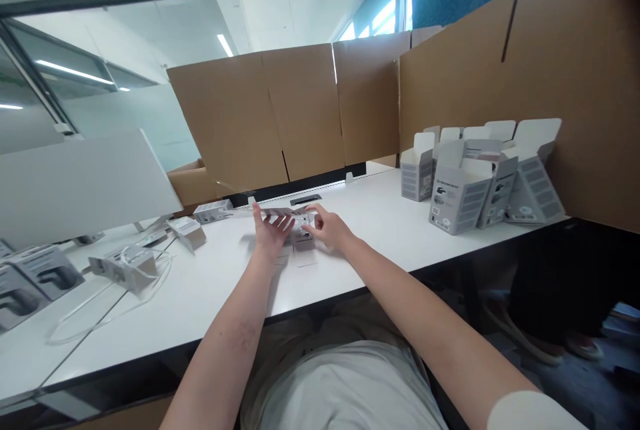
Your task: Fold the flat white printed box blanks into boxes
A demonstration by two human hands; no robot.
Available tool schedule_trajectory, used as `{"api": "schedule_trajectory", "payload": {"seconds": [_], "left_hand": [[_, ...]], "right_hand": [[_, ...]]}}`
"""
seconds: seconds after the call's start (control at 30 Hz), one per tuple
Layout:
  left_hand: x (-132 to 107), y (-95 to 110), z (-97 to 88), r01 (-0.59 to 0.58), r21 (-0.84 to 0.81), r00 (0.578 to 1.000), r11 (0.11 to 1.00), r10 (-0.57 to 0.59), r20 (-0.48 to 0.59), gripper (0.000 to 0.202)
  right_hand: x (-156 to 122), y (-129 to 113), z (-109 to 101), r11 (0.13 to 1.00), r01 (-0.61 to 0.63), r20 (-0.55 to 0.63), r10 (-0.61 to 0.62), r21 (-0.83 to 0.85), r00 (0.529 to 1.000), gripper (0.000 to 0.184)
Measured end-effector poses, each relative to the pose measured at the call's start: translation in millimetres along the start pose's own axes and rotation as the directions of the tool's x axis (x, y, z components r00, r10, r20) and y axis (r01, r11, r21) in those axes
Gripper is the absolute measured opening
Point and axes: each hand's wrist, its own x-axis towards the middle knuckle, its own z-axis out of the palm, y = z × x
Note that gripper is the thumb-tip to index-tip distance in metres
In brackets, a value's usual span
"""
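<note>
Over the white table, my two hands hold a partly folded cardboard carton [303, 238] with grey and white print. My left hand [270, 235] is at its left side, with the thumb up at the edge of a raised panel and the fingers stretched beneath it. On the right, my right hand [331, 227] is closed, thumb and fingers pinching the carton's edge. White flaps of the carton reach down toward the tabletop. Part of the raised panel is seen edge-on, so its full shape is hidden.
Several open-topped grey-white cartons [457, 197] stand together at the right. To the left are flattened and folded cartons [187, 233], a white cable [163, 277] and printed boxes [50, 271]. Cardboard panels [305, 113] wall the back. A person's shoes [540, 347] show at lower right.
</note>
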Motion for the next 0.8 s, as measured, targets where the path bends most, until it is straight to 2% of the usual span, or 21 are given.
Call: {"api": "schedule_trajectory", "payload": {"seconds": [0.07, 0.13, 0.27, 0.33, 0.37, 0.43, 0.5, 0.57, 0.67, 0.8], "left_hand": [[-2.1, 1.5, -2.6, -0.015, -0.018, 1.000, 1.000, 0.015, 0.001, 0.082], [-3.2, 3.7, -6.5, -0.026, -0.015, 1.000, 1.000, 0.026, 0.000, 0.086], [-2.1, 5.1, -12.4, -0.058, 0.002, 0.997, 0.998, 0.058, 0.045, 0.091], [-1.3, 4.3, -13.2, -0.077, -0.001, 0.994, 0.997, 0.077, 0.073, 0.093], [-1.2, 3.7, -13.1, -0.088, -0.005, 0.993, 0.996, 0.088, 0.085, 0.094], [-1.6, 2.6, -12.8, -0.096, -0.009, 0.988, 0.995, 0.096, 0.118, 0.093], [-2.5, 1.7, -12.8, -0.080, 0.008, 0.982, 0.997, 0.078, 0.170, 0.094], [-3.1, 0.8, -13.1, -0.061, 0.050, 0.974, 0.997, 0.049, 0.220, 0.093], [-2.9, -1.1, -13.3, -0.044, 0.145, 0.963, 0.988, 0.003, 0.271, 0.084], [-0.5, -5.0, -12.5, -0.027, 0.262, 0.953, 0.965, -0.054, 0.299, 0.077]], "right_hand": [[-0.4, -0.9, -2.7, 1.000, 0.018, -0.084, -0.018, 0.000, 0.996, 0.059], [-0.6, -0.5, -4.3, 0.999, 0.039, -0.111, -0.039, -0.004, 0.993, 0.061], [0.8, 2.6, 0.8, 0.990, 0.082, -0.009, -0.084, -0.118, 0.996, 0.026], [1.4, 4.5, 5.6, 0.986, 0.115, 0.063, -0.108, -0.119, 0.992, 0.027], [1.3, 5.3, 7.7, 0.987, 0.129, 0.098, -0.119, -0.097, 0.988, 0.031], [0.3, 6.4, 9.9, 0.990, 0.132, 0.165, -0.121, -0.054, 0.979, 0.051], [-1.5, 6.4, 9.7, 0.994, 0.102, 0.219, -0.088, -0.050, 0.972, 0.074], [-3.4, 4.8, 7.7, 0.995, 0.060, 0.261, -0.037, -0.083, 0.965, 0.088], [-5.2, 0.2, 4.1, 0.988, 0.028, 0.331, 0.024, -0.151, 0.943, 0.096], [-5.3, -5.4, 2.1, 0.983, 0.033, 0.363, 0.036, -0.182, 0.931, 0.100]]}}
